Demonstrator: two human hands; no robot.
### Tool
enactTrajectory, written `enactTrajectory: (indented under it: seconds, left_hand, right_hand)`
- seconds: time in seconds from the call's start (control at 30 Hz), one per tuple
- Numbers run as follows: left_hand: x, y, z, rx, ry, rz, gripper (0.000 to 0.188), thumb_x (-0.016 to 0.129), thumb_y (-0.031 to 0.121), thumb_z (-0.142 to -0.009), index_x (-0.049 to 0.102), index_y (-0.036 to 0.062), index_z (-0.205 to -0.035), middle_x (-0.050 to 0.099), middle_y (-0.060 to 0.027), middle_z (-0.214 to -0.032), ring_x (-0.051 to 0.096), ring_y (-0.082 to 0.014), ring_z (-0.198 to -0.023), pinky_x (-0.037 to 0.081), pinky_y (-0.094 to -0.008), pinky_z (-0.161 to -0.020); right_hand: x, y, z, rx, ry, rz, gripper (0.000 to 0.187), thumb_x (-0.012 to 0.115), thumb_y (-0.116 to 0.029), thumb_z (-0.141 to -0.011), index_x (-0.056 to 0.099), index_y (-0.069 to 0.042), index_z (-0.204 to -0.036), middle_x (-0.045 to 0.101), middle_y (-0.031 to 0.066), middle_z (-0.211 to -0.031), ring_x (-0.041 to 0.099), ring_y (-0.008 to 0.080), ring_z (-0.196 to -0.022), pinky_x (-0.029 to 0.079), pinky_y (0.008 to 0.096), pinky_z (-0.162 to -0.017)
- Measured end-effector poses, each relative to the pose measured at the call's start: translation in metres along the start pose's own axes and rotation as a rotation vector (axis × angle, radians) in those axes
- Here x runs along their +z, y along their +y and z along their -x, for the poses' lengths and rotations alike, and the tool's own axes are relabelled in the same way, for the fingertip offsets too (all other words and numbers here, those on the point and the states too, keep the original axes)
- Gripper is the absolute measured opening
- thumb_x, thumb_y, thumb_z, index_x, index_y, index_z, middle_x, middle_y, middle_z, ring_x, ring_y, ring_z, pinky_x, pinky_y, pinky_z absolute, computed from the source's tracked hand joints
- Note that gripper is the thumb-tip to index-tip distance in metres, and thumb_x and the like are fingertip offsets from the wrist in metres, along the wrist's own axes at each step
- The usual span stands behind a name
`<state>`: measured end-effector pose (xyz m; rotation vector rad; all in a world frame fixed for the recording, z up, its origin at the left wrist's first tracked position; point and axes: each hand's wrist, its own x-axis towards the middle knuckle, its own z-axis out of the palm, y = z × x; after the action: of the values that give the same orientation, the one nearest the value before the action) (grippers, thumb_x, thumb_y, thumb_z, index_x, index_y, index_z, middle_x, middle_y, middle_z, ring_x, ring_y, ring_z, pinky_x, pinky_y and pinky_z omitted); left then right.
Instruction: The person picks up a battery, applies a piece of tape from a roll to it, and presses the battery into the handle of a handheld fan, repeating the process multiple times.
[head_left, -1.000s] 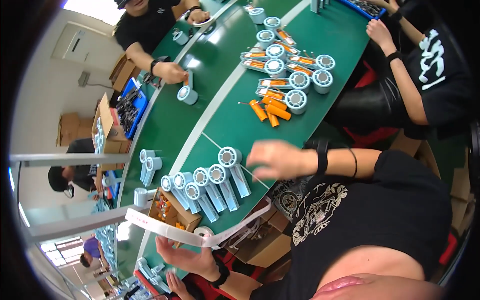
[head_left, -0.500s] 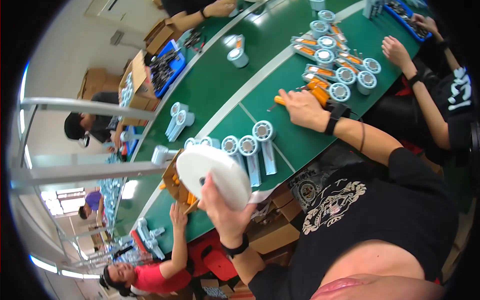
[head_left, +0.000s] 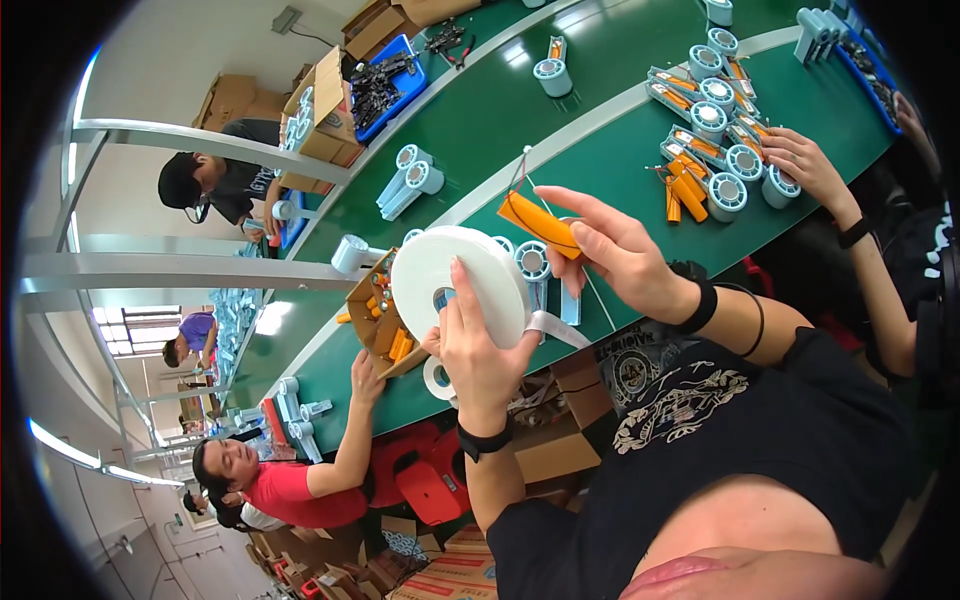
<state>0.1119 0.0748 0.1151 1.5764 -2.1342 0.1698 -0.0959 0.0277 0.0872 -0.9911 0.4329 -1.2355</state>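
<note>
Left hand gripping white tape roll, fingers laid across flat face, thumb near rim. Tape's loose end trails from roll, below right hand. Right hand pinching orange cylinder between thumb and fingers; cylinder tilted, wires rising from far end, just beside roll. Open carton of orange cylinders left of left hand. Beyond right hand: loose orange cylinders, light-blue round-headed units, co-worker's hand at units.
</note>
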Motion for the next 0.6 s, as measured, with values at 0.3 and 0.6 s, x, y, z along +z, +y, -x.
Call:
enactTrajectory:
  seconds: [0.3, 0.6]
  left_hand:
    - [-0.002, 0.004, 0.003, 0.09, 0.033, -0.048, 0.11, 0.082, 0.04, -0.057, 0.035, 0.0014, -0.149, 0.052, -0.0044, -0.084, 0.053, -0.0208, -0.078, 0.025, -0.0385, -0.075]
    - [0.008, 0.017, -0.01, 0.136, 0.002, -0.082, 0.107, 0.083, 0.04, -0.055, 0.041, 0.0008, -0.145, 0.053, -0.005, -0.082, 0.054, -0.0221, -0.077, 0.028, -0.039, -0.076]
  right_hand:
    - [0.009, -0.015, -0.018, -0.069, -0.203, 0.526, 0.051, 0.05, -0.019, -0.099, 0.038, 0.001, -0.144, 0.059, 0.0072, -0.072, 0.051, 0.011, -0.055, 0.044, 0.0266, -0.054]
    - [0.013, 0.001, -0.035, -0.352, 0.115, 0.695, 0.035, 0.059, -0.011, -0.091, 0.056, 0.002, -0.122, 0.052, 0.0021, -0.06, 0.05, 0.0091, -0.054, 0.041, 0.028, -0.052]
